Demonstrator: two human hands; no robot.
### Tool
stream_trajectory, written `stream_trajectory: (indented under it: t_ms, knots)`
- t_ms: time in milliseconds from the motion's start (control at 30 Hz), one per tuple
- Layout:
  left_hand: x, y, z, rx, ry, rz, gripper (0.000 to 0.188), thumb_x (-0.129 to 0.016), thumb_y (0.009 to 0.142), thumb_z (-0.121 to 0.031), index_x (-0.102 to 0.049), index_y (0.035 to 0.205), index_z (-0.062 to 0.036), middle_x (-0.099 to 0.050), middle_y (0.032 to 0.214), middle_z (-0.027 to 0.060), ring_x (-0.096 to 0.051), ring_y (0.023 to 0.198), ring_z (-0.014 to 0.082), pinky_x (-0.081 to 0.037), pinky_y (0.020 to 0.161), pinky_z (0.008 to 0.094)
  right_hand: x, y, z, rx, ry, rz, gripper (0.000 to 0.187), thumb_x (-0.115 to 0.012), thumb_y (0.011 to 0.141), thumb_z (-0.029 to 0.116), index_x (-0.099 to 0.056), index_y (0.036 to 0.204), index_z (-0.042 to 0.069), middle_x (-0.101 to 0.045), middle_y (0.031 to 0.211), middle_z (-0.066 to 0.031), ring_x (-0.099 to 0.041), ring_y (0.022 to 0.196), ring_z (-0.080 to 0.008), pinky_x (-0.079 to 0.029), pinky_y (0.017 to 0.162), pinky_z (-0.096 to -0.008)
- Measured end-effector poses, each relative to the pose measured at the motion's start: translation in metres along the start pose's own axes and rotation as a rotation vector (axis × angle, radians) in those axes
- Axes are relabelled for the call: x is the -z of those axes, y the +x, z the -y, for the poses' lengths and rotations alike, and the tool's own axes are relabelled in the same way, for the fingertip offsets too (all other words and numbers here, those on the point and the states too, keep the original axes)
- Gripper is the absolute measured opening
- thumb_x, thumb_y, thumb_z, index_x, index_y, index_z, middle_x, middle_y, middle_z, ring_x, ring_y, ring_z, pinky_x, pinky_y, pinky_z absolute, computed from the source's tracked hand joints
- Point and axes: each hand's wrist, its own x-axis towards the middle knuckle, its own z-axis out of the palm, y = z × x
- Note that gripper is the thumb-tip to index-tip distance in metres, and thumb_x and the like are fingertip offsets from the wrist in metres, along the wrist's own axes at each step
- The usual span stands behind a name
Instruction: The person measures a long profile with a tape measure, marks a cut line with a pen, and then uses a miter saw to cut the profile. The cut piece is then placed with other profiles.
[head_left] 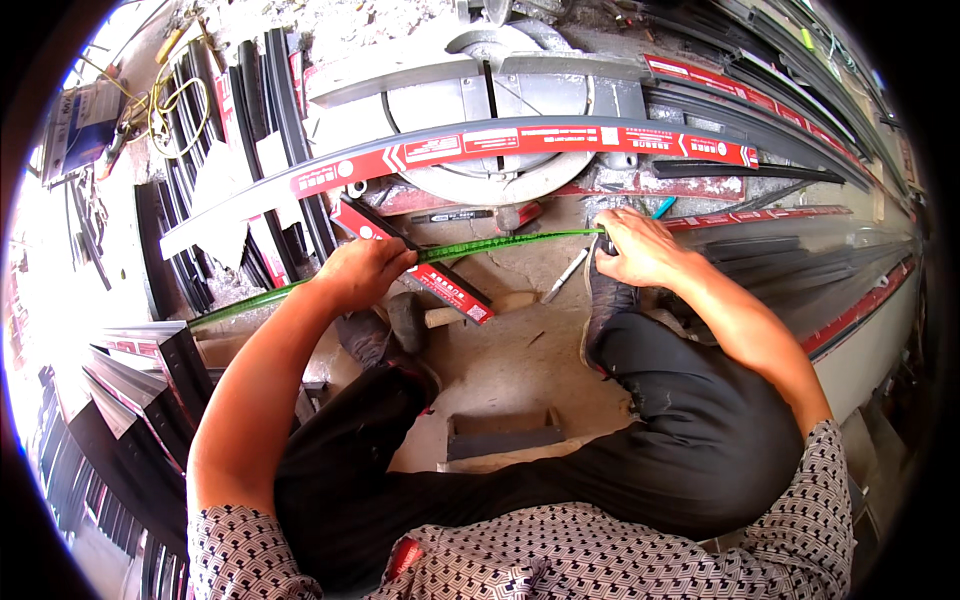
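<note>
A green measuring tape (pixel 500 242) with dark markings runs almost level between my hands, in front of the saw. My left hand (pixel 368 272) is closed on it, and the tape carries on past that hand to the lower left. At its right end my right hand (pixel 640 247) pinches the tape; what else the fingers hold there is hidden. Just beyond the tape, a long grey profile strip (pixel 470 142) with a red label lies across a mitre saw's round metal table (pixel 430 185). Below the tape, a short profile piece (pixel 450 287) with a red label lies slanting.
A mallet (pixel 408 322) with a dark head lies by my left foot. A white pen (pixel 567 275) lies near my right foot, and a black marker (pixel 452 216) by the saw. Stacked profiles (pixel 150 390) stand at left; more strips (pixel 760 100) lie at right.
</note>
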Motion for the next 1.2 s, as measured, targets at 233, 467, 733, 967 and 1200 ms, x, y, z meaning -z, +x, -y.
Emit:
stream_trajectory:
  t_ms: [233,467,733,967,1200]
  knots:
    - [-0.007,0.003,0.002,-0.003,0.019,-0.009,0.036,-0.057,0.108,-0.038,-0.066,0.096,-0.0044,-0.070,0.087,0.0234,-0.068,0.090,0.0464,-0.053,0.080,0.0539,-0.004,0.000,0.006,0.006,0.113,0.057,0.056,-0.068,0.092,0.029,-0.053,0.137,-0.001,-0.069,0.120,-0.0307,-0.067,0.114,-0.0472,-0.052,0.098,-0.0543]
    - [-0.016,0.016,-0.035,-0.076,0.038,0.017,0.031,-0.062,0.106,-0.036,-0.067,0.099,-0.0067,-0.071,0.088,0.0229,-0.069,0.089,0.0460,-0.055,0.079,0.0541,0.004,0.007,0.022,0.029,0.181,0.143,0.059,-0.069,0.092,0.029,-0.050,0.140,0.001,-0.071,0.112,-0.0300,-0.069,0.105,-0.0480,-0.053,0.090,-0.0545]
    - [-0.019,0.026,-0.061,-0.107,0.023,0.070,0.033,-0.059,0.107,-0.037,-0.065,0.097,-0.0059,-0.070,0.089,0.0224,-0.068,0.093,0.0464,-0.055,0.082,0.0540,-0.002,0.007,0.030,0.101,0.271,0.132,0.052,-0.068,0.089,0.027,-0.052,0.132,0.002,-0.070,0.101,-0.0279,-0.070,0.097,-0.0478,-0.054,0.084,-0.0536]
    - [-0.034,0.032,-0.070,-0.253,-0.029,-0.042,0.041,-0.061,0.107,-0.033,-0.059,0.144,-0.0148,-0.072,0.113,0.0146,-0.072,0.097,0.0375,-0.058,0.087,0.0476,-0.008,0.014,0.037,0.148,0.248,0.124,0.051,-0.069,0.089,0.028,-0.053,0.130,0.003,-0.071,0.104,-0.0254,-0.070,0.098,-0.0464,-0.055,0.084,-0.0537]
    - [-0.009,0.026,-0.044,-0.185,-0.055,-0.335,0.049,-0.073,0.099,-0.018,-0.060,0.146,-0.0136,-0.071,0.112,0.0130,-0.073,0.093,0.0313,-0.059,0.086,0.0417,-0.017,0.018,0.029,0.038,0.174,0.139,0.055,-0.071,0.091,0.033,-0.052,0.133,0.001,-0.071,0.108,-0.0279,-0.071,0.102,-0.0464,-0.056,0.088,-0.0537]
